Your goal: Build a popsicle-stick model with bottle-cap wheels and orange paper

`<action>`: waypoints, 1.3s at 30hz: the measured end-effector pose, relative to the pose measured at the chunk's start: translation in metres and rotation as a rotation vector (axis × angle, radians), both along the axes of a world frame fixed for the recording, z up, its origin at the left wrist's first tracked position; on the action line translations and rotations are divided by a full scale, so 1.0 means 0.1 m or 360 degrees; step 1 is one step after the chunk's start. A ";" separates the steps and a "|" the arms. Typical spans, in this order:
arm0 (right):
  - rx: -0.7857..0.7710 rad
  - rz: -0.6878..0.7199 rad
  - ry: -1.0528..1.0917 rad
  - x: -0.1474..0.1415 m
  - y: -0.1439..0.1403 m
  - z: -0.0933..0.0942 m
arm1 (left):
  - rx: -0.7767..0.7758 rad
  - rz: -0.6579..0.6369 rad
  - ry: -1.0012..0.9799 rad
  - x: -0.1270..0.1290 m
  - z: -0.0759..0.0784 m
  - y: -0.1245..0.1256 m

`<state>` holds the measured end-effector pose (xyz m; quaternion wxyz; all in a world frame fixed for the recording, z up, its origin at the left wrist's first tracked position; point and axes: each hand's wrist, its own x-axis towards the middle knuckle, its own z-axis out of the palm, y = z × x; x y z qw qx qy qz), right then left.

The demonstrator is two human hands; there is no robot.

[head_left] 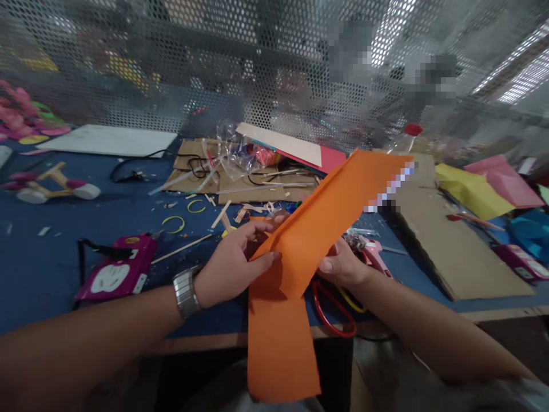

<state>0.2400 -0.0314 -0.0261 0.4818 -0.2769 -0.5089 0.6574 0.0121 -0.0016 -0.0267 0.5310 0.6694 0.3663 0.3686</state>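
Both hands hold a folded sheet of orange paper (326,212) over the table's front edge. One part of it slants up to the right, and another hangs down past the edge. My left hand (234,257), with a metal watch on the wrist, pinches the left edge between thumb and fingers. At the right edge my right hand (343,264) grips the paper with the thumb in front; its other fingers are mostly hidden. Just under the right hand lie red-handled scissors (332,312), partly covered by the paper. A pink glue gun (377,257) rests beyond that hand.
A purple pouch-like item (118,269) lies at left, near a small wooden-stick model with wheels (55,183). Cardboard (458,246) covers the right side, with yellow paper (474,189) behind. Sticks, scraps and plastic wrap (244,151) litter the middle. A perforated metal screen (193,68) stands behind.
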 end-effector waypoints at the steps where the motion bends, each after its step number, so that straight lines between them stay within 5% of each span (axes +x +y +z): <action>1: 0.0000 -0.0001 -0.0006 0.00 0.00 0.00 | -0.0009 -0.0011 -0.0012 0.00 0.00 0.00; 12: -0.0025 -0.0009 0.0122 -0.02 -0.01 0.06 | -0.0047 -0.0034 -0.0009 -0.02 0.05 -0.01; 19: -0.0418 -0.0213 0.0183 -0.01 -0.01 0.04 | -0.0086 -0.0040 -0.0061 -0.02 0.10 -0.11; 28: -0.0546 -0.0373 0.0184 -0.09 0.05 -0.08 | 0.0372 -0.0230 0.0017 -0.12 0.06 -0.21; 39: -0.0552 -0.0210 0.0246 -0.11 0.07 -0.04 | 0.0502 -0.0505 0.0251 -0.13 0.00 -0.21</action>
